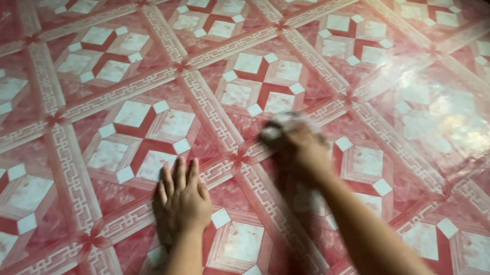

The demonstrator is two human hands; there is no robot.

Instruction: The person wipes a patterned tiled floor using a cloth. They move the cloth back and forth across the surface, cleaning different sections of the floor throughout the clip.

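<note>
Two hands down on the tiled floor [118,66]: left hand [183,198] spread flat, right hand [302,148] bunched around a blurry cloth [279,127] mid-frame, and honestly that glossy wet-looking patch at right could slide the bracing palm out.

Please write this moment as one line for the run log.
left hand: flat on patterned floor | right hand: gripping pale cloth, blurred | wet sheen at right
</note>
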